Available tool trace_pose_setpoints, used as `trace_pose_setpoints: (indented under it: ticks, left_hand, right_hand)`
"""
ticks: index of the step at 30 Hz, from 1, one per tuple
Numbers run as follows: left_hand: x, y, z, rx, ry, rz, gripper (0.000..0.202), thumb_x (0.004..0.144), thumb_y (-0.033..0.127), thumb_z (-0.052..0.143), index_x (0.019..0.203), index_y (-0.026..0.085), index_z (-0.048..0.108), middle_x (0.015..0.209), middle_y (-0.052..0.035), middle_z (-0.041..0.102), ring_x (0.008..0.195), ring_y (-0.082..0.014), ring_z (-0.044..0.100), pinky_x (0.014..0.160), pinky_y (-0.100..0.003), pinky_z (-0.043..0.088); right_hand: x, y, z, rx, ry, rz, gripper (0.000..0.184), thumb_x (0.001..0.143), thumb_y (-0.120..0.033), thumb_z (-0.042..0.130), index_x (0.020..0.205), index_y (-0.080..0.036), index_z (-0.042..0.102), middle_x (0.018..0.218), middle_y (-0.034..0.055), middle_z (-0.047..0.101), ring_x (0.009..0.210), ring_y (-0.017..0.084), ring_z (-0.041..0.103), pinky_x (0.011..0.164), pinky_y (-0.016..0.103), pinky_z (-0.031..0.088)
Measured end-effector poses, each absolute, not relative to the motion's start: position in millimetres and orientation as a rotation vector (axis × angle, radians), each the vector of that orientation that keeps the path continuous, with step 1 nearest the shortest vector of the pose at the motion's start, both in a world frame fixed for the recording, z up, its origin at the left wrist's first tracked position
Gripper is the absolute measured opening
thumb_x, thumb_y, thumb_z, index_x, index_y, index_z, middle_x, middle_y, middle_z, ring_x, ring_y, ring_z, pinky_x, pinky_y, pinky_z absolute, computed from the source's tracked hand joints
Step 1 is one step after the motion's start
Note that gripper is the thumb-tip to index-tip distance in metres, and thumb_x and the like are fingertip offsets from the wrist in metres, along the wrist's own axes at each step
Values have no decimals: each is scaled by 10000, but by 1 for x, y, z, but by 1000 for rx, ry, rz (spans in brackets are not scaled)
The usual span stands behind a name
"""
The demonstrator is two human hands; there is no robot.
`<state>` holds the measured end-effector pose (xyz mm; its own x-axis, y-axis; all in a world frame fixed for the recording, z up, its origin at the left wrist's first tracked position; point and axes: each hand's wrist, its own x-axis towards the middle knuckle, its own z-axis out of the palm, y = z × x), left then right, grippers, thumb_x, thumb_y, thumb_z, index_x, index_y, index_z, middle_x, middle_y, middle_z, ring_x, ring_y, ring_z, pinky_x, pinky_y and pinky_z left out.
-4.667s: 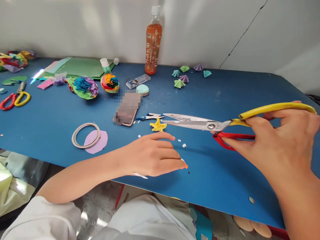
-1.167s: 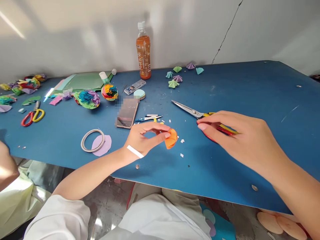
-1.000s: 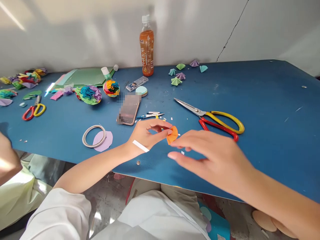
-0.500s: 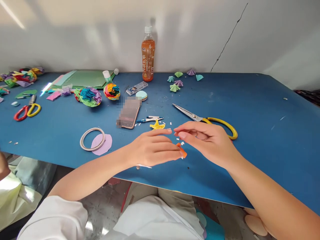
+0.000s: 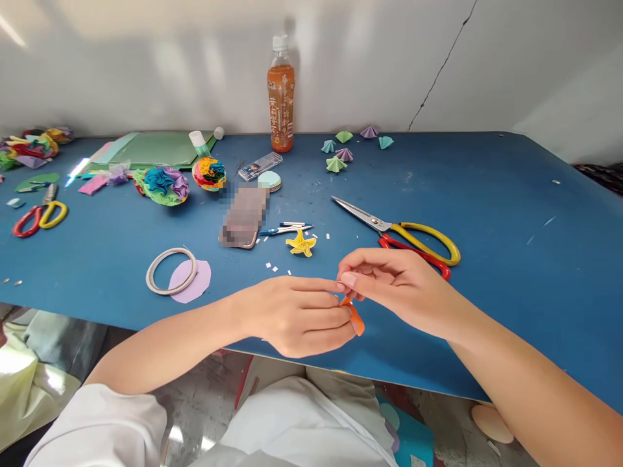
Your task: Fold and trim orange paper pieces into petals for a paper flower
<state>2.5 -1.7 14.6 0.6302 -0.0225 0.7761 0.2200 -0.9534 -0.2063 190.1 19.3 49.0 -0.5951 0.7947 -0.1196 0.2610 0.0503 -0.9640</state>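
My left hand is closed on a small piece of orange folded paper, which pokes out past its fingertips. Its index fingertip meets my right hand, whose thumb and index finger are pinched together. What that pinch holds, if anything, is too small to make out. Beyond the left hand lies a yellow folded paper star with tiny white paper bits around it. Large scissors with yellow and red handles rest just past my right hand.
A tape roll overlaps a lilac paper circle on the left. Farther back are a phone, pens, ruffled paper balls, an orange drink bottle and folded paper pieces. Another person's clothing shows at lower left.
My hands have come together, the left index fingertip now touching the right hand's pinch. Both hands moved slightly nearer to me, uncovering the yellow star and the scissors' red handle.
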Motion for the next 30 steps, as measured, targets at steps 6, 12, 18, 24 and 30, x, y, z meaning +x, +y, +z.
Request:
trace_pose_setpoints:
  ticks: [6, 12, 18, 24, 30]
  left_hand:
    - [1, -3, 15, -2707, -227, -1308, 165, 905, 141, 521, 829, 129, 666, 774, -7, 763, 666, -94, 687, 822, -255, 589]
    - [0, -3, 14, -2908, -694, -1835, 29, 809, 140, 668, 831, 136, 649, 742, -48, 751, 651, -106, 695, 651, -199, 574]
    - [1, -6, 14, -3071, -1129, -2181, 108, 729, 155, 752, 816, 127, 696, 773, -50, 749, 633, -93, 697, 564, -126, 556]
    - [1, -6, 13, -3108, -1222, -2178, 75, 746, 149, 730, 816, 129, 711, 765, -72, 752, 610, -107, 686, 458, -133, 515]
    - [-1, -4, 13, -3128, -1288, -2125, 54, 766, 167, 711, 803, 129, 712, 749, -54, 742, 612, -91, 668, 460, -122, 500]
  right_hand:
    - [184, 17, 41, -1078, -1835, 1368, 241, 868, -423, 545, 780, -199, 551, 647, -23, 518, 565, 93, 504, 518, 220, 450]
    - [190, 12, 38, -900, -1926, 665, 98, 930, -263, 454, 852, -227, 501, 688, -26, 538, 559, 92, 530, 525, 228, 458]
    - [195, 13, 42, -622, -2099, 381, 102, 912, -152, 441, 895, -246, 477, 721, -19, 564, 581, 99, 555, 499, 226, 470]
    - [195, 13, 38, -618, -2168, 318, 133, 890, -119, 448, 893, -251, 468, 744, -21, 597, 587, 94, 578, 508, 213, 479]
    - [195, 17, 36, -594, -2190, 197, 155, 885, -104, 454, 929, -253, 455, 774, -10, 598, 613, 95, 585, 504, 204, 479]
